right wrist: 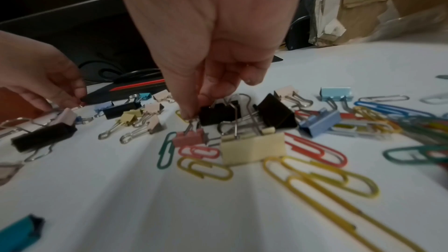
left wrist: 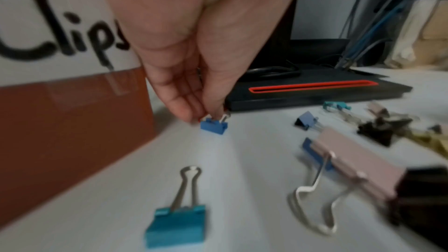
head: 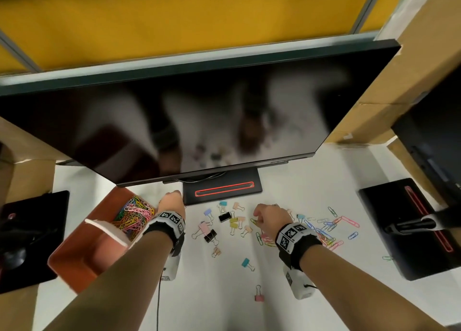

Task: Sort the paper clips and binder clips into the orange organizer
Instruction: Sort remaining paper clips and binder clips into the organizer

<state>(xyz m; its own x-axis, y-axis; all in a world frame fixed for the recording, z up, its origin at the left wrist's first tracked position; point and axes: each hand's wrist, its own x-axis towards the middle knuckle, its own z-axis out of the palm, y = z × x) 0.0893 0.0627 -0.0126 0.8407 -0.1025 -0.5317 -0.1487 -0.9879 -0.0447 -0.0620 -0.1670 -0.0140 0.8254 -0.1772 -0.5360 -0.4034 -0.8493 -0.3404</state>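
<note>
Far left: orange organizer (head: 82, 250) on the white table (head: 219, 293), paper clips (head: 133, 214) piled in its far compartment. Just right of it, left hand (left wrist: 191, 91) pinching a small blue binder clip (left wrist: 214, 125) by its wire handles, body hanging down. Monitor base (head: 222, 189) right behind. Further right, right hand (right wrist: 208, 76) pinching a pink binder clip (right wrist: 190, 138) likewise, handles up, amid scattered clips.

arms: bare | wrist bands (head: 296, 241): black, white-edged, black-and-white square tag markers | cameras: white, under wrists
</note>
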